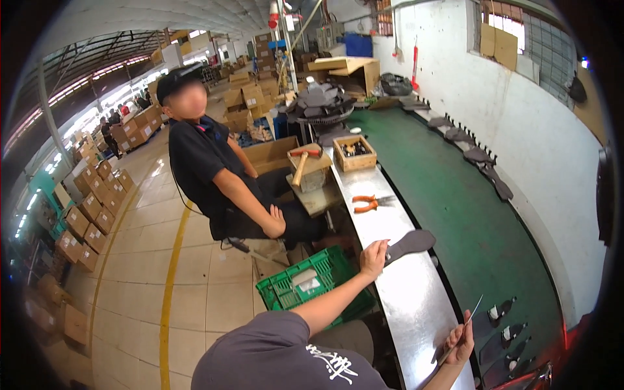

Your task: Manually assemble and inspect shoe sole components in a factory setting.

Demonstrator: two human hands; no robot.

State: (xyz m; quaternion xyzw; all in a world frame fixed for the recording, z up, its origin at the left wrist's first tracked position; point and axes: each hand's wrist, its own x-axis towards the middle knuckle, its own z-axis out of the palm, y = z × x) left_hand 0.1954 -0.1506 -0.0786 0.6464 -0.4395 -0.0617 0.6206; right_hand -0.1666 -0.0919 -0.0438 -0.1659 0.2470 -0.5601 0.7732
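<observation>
A dark grey, sole-shaped insole (415,243) lies over the metal bench (406,286). My left hand (373,259) is closed on its narrow end, fingers pinched at the edge. Lower right, my right hand (460,343) is closed around a thin, pointed metal tool (478,304) whose tip sticks up past the fingers; its exact kind is hard to make out. Farther along the bench lie orange-handled pliers (365,203), apart from both hands. Beyond them stands a small wooden box (355,153) of small dark parts.
A green conveyor belt (442,195) runs alongside, carrying dark soles (478,155) and black-and-white pieces (507,333). A green crate (305,279) stands left of the bench. A seated person (214,156) is near a hammer (301,166) on a block. Soles are piled (320,101) farther off.
</observation>
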